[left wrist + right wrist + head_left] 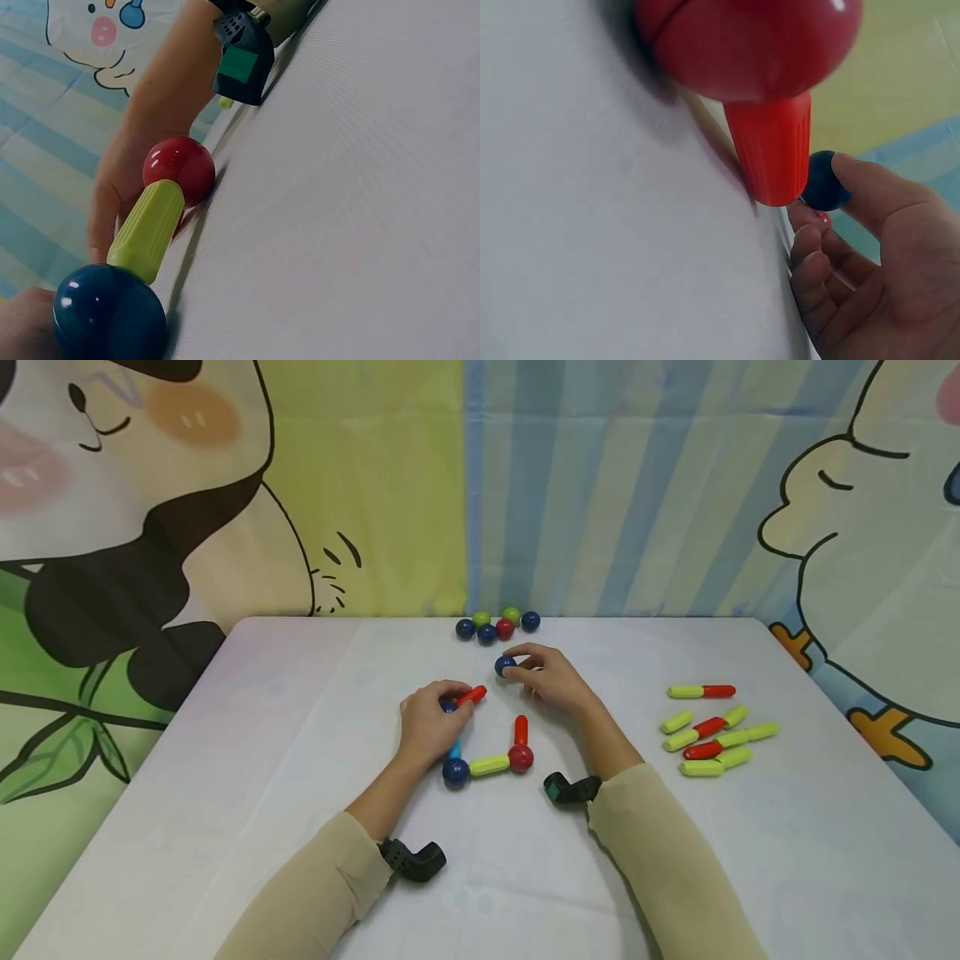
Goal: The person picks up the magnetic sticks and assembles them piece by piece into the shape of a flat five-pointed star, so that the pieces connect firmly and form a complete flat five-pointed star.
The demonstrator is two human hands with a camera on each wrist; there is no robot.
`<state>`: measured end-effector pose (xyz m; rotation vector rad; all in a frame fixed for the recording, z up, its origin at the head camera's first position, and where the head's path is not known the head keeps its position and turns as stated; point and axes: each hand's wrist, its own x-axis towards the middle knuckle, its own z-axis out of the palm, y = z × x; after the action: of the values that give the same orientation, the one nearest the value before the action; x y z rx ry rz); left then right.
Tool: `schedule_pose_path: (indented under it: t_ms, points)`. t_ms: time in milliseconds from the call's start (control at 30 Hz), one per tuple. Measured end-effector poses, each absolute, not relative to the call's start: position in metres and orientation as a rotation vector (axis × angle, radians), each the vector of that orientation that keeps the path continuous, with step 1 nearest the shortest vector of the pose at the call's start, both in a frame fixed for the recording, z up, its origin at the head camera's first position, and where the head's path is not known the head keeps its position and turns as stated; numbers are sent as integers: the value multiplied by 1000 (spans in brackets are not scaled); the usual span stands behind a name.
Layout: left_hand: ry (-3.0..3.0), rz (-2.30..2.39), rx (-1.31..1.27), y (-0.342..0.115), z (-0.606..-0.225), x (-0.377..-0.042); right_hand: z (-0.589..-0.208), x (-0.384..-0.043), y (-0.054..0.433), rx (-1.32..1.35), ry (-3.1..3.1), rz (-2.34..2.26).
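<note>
My left hand (429, 720) grips a mostly hidden blue ball (448, 706) at the far left corner of a stick-and-ball frame. A red stick (472, 695) juts from that ball toward the right. Between the thumb and fingers of my right hand (553, 678) is another blue ball (503, 666), just beyond the red stick's tip and apart from it. The frame's near side has a blue ball (455, 773), a yellow-green stick (489, 766) and a red ball (521, 757). From the red ball a second red stick (769, 150) points away. A light blue stick (455, 749) is partly covered by my left hand.
Several loose balls (487, 634), blue, green and red, lie at the table's far edge. To the right is a group of yellow-green and red sticks (701, 740), some joined end to end. Black wrist cameras (414, 862) stick out beside both forearms.
</note>
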<state>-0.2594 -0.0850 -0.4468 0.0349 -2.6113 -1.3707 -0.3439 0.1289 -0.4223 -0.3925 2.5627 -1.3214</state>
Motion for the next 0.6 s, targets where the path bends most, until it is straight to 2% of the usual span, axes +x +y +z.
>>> schedule_pose_path:
  t_ms: [600]
  points:
    - [-2620, -1342, 18, -86, -448, -262, -414, -330, 122, -554, 2518, -1176]
